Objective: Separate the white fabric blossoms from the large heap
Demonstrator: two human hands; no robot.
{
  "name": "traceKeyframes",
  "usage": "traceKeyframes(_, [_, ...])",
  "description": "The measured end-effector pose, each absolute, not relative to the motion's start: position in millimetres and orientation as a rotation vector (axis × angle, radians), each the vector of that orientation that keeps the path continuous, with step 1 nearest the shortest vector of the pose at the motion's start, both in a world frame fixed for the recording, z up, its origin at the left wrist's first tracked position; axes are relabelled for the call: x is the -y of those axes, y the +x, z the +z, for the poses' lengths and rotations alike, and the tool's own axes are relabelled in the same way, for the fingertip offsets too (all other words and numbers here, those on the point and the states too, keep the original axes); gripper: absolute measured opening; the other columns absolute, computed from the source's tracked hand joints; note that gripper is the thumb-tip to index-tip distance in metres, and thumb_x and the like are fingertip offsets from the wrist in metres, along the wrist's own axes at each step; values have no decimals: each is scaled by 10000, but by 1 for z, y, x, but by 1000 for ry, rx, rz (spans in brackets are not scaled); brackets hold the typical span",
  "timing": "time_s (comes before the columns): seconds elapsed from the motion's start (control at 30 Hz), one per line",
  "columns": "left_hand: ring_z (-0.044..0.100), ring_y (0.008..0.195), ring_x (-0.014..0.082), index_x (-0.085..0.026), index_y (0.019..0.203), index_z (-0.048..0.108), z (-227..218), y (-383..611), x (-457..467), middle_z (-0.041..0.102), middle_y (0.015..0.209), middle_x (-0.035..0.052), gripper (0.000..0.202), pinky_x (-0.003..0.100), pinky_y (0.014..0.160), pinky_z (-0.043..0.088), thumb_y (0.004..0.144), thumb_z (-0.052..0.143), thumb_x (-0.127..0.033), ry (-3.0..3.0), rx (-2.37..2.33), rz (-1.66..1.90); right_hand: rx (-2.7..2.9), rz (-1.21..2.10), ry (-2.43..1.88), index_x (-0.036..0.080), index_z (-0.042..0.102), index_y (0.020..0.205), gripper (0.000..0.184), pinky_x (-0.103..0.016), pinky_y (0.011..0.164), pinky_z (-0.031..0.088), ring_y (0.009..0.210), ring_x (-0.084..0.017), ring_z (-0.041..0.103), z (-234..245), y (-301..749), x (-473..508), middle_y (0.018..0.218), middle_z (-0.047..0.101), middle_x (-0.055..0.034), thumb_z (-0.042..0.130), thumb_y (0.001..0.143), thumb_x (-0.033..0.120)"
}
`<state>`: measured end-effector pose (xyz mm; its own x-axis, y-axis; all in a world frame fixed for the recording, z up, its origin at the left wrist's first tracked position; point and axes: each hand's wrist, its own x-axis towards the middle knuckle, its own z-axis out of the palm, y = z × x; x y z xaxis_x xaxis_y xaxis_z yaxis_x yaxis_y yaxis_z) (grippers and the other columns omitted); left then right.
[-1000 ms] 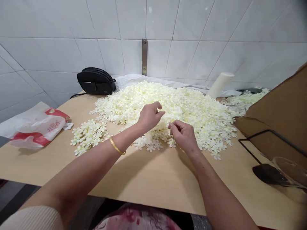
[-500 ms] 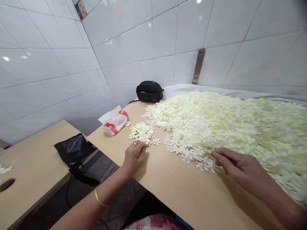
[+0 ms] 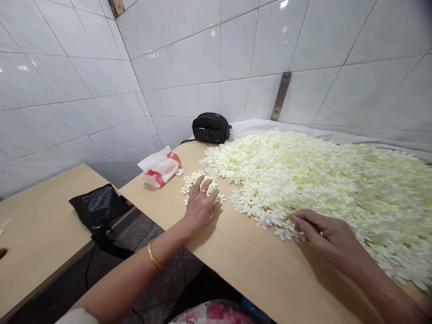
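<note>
Over a small pile of white flowers (image 3: 189, 182), my left hand (image 3: 201, 207) reaches with its fingers spread, covering part of the pile. A ring and a gold bangle are on this hand and wrist. At the near edge of a large heap of pale yellow-white flowers (image 3: 286, 166), my right hand (image 3: 324, 236) has its thumb and forefinger pinched together. A tiny white bit shows by its curled fingers, but what the fingertips hold is hidden. The flowers look like loose artificial blossoms with small separate petals.
A red-and-white paper packet (image 3: 160, 168) lies left of the small pile. Behind it a black pouch (image 3: 211, 128) stands by the tiled wall (image 3: 189, 58). A black bag (image 3: 99, 207) hangs partly over the edge of a second table (image 3: 43, 216), across a gap.
My left hand has gone from closed fingers at the small pile's near edge to spread fingers over it. My right hand stays pinched at the heap's edge, shifted slightly left. The view has tilted slightly.
</note>
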<state>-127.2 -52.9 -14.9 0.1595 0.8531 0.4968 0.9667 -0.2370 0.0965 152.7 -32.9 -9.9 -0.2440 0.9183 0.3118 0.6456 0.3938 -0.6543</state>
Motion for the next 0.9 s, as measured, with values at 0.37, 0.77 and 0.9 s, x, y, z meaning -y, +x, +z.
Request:
traceKeyframes(0.37, [157,1253,335,-139,1031,513,-31,-74,98,443,1207,184,285,534,920,263,772,398,-165,-2450,1661,-659,2146,421,-1381,216,571,721,233,-234,523,392,574,-149,537,-17,160,26,623,595,0,422,776,386])
traceKeyframes(0.77, [287,1204,273,-139,1001,530,-17,-71,107,508,1128,173,261,478,958,278,787,422,-242,-2527,1626,-898,2125,388,-1298,202,560,693,217,-235,483,367,534,-147,513,-22,161,21,586,570,-6,437,767,365])
traceKeyframes(0.9, [301,1193,246,-158,1000,539,-28,-90,112,523,1107,133,234,455,977,272,787,444,-170,-2508,1630,-932,2082,442,-1300,181,507,612,231,-226,484,328,489,-114,447,-8,154,29,514,485,15,410,793,288])
